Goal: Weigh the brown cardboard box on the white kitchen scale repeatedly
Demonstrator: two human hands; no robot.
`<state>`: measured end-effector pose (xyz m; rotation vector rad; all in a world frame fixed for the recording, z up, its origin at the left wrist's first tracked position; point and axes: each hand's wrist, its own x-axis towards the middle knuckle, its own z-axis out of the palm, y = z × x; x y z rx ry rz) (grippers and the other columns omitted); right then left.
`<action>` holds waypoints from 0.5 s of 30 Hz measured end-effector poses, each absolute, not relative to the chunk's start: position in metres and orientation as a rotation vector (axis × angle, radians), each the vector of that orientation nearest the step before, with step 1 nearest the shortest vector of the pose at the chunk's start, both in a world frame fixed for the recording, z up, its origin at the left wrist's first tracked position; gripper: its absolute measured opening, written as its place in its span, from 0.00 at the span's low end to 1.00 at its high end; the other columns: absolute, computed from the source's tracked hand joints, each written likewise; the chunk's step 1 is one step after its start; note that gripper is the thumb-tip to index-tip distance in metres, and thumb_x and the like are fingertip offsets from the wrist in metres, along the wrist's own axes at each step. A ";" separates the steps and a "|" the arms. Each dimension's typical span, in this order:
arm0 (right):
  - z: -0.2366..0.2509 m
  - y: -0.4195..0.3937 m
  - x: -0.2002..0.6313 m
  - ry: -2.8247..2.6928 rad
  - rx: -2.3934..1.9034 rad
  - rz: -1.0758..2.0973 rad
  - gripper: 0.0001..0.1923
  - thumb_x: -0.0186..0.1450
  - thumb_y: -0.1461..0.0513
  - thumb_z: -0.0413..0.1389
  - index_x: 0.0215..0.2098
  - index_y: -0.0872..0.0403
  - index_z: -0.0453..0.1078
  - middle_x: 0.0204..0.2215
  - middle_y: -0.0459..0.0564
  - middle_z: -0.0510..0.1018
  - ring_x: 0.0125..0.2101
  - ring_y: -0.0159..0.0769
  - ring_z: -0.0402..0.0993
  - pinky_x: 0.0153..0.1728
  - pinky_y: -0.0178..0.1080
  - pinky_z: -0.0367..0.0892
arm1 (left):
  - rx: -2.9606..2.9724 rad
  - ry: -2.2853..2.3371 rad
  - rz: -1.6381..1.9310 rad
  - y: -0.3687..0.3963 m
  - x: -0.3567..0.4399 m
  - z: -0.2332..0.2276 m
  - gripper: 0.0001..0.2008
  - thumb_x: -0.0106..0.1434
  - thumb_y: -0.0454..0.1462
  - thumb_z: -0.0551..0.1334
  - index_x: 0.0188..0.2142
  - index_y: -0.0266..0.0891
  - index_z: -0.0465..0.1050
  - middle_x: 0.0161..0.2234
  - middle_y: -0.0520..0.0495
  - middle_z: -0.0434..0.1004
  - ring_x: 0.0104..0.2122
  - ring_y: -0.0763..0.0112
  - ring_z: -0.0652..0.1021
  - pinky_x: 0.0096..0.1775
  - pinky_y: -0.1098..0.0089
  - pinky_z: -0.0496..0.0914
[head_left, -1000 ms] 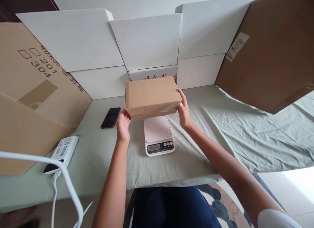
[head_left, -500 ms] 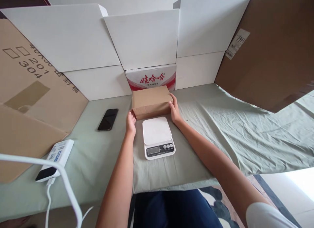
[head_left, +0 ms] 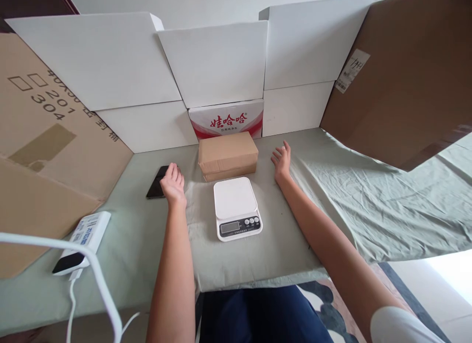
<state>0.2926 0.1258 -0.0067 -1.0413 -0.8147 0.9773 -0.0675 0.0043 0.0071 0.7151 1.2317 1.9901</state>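
Note:
A small brown cardboard box (head_left: 228,156) sits on the green cloth behind a white kitchen scale (head_left: 236,200). Nothing lies on the scale's platform, and its display looks blank. My left hand (head_left: 173,185) holds nothing; palm up with fingers slightly curled and apart, it partly covers a black phone (head_left: 157,185). To the right of the brown box, my right hand (head_left: 282,161) is open, its fingers spread and clear of the box.
White boxes (head_left: 221,62) are stacked along the back, with a red-printed carton (head_left: 226,117) low in the middle. Large cardboard boxes stand at left (head_left: 55,136) and right (head_left: 401,82). A white power bank (head_left: 83,242) with a cable (head_left: 99,274) lies at front left.
Both hands have let go of the brown box and moved apart, the left one over the phone, the right one further right. The box stays behind the scale.

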 end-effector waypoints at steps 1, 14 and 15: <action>-0.006 0.125 0.291 -0.836 -1.048 0.970 0.30 0.66 0.44 0.48 0.65 0.37 0.58 0.56 0.50 0.69 0.54 0.37 0.73 0.60 0.52 0.68 | 0.713 1.234 1.982 0.005 -0.066 0.007 0.34 0.65 0.50 0.44 0.64 0.45 0.70 0.70 0.40 0.61 0.69 0.59 0.64 0.67 0.57 0.56; 0.000 0.107 0.281 -1.116 -0.981 0.909 0.30 0.66 0.40 0.50 0.59 0.44 0.68 0.58 0.52 0.74 0.57 0.42 0.72 0.60 0.51 0.67 | 0.750 1.193 1.905 0.011 -0.049 0.000 0.33 0.65 0.51 0.47 0.62 0.44 0.73 0.69 0.37 0.63 0.69 0.58 0.65 0.66 0.58 0.58; 0.000 0.106 0.280 -1.124 -0.973 0.916 0.30 0.65 0.40 0.50 0.58 0.45 0.69 0.58 0.53 0.75 0.56 0.42 0.73 0.60 0.51 0.67 | 0.749 1.189 1.903 0.012 -0.048 -0.001 0.32 0.65 0.51 0.47 0.62 0.44 0.73 0.69 0.37 0.64 0.68 0.58 0.65 0.66 0.59 0.58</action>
